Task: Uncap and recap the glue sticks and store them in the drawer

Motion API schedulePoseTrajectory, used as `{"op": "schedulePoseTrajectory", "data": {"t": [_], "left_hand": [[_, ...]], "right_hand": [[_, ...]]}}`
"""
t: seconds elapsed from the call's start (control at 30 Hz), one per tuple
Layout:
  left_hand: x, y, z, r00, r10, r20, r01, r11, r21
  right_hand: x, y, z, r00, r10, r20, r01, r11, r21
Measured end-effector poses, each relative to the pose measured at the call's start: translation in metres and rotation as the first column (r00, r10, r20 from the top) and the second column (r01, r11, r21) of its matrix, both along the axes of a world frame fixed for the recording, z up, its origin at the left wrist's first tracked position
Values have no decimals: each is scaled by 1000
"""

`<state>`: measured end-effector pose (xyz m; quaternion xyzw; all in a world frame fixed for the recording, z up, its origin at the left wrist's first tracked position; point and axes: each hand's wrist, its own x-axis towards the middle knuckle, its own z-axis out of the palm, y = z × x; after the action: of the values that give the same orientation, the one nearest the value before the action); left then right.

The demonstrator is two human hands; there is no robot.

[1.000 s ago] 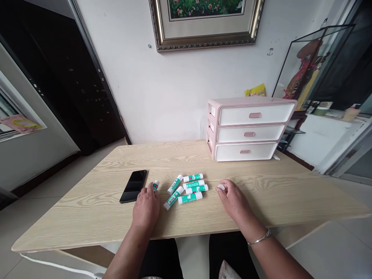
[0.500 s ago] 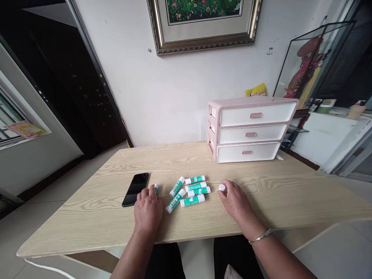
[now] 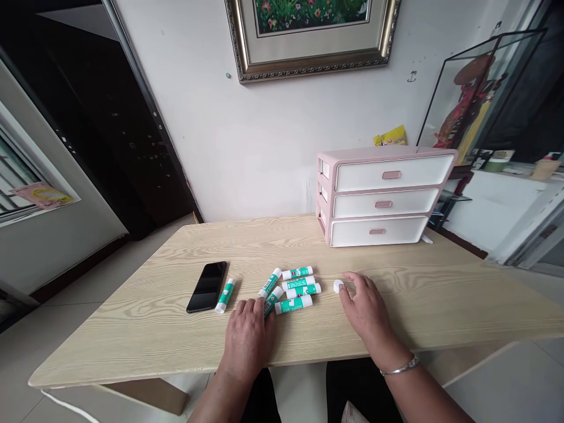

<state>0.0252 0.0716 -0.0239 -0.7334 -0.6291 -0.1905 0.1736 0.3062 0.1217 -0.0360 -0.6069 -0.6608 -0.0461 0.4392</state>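
Note:
My left hand [image 3: 249, 332] has its fingers curled over the near end of a green and white glue stick [image 3: 274, 298]; the fingers hide that end. Several more glue sticks lie close by on the table, among them one at the front right [image 3: 293, 304] and one at the back [image 3: 297, 272]. A single glue stick [image 3: 225, 295] rests apart, beside the black phone [image 3: 207, 286]. My right hand [image 3: 365, 302] is on the table with thumb and fingers apart. Its thumb is right at a small round white piece [image 3: 338, 286]; whether that is a loose cap or a tube's end I cannot tell.
A pink and white drawer unit [image 3: 388, 202] stands at the table's back right, with a yellow packet [image 3: 392, 136] behind its top. The wooden table [image 3: 132, 329] meets the wall at the back. Above hangs a framed picture [image 3: 312, 70]. A glass case [image 3: 467, 106] stands farther right.
My left hand has let go of the glue stick beside the phone and moved right onto another one. The right hand's fingers have spread away from the white piece.

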Motion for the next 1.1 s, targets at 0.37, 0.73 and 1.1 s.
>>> {"op": "schedulePoseTrajectory", "data": {"t": [0.37,0.73,1.1], "left_hand": [[-6,-15,3,902,-9,432,31,999,-43],[7,-80,21,623,-341,704,542,837,-74],[21,-86,6,657,-492,571,665,735,-131]], "right_hand": [[-29,-46,13,904,113,-412,-100,994,52],[-78,-100,48,672,443,-594,-671,704,-234],[-82,-115,22,739,500,-453,-661,667,-343]]}}
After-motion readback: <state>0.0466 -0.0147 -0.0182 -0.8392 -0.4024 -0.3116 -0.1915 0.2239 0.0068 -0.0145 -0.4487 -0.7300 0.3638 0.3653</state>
